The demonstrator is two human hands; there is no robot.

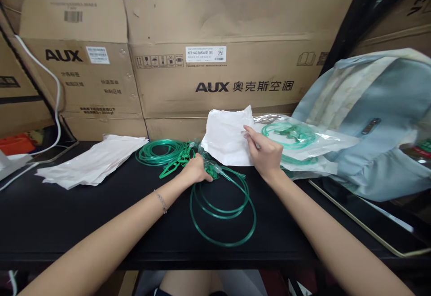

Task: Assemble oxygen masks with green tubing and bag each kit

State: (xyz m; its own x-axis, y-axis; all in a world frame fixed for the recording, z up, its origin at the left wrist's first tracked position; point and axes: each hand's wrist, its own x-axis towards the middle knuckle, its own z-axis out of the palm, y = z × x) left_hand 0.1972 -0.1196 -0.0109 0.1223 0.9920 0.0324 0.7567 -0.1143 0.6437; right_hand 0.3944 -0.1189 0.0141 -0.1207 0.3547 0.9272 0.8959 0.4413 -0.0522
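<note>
My left hand (197, 170) is closed around the end of a coil of green tubing (222, 206) with a clear mask piece, resting on the black table (67, 215). My right hand (264, 150) pinches the edge of a white paper pouch (225, 137) lying just behind the coil. A second coil of green tubing (161, 152) with a green clip lies to the left of my left hand.
A stack of white pouches (94, 161) lies at the left. Sealed clear bags holding green tubing (296, 139) sit at the right, against a light blue backpack (377, 121). Cardboard boxes (229, 40) wall the back. A white cable (57, 103) hangs at the left.
</note>
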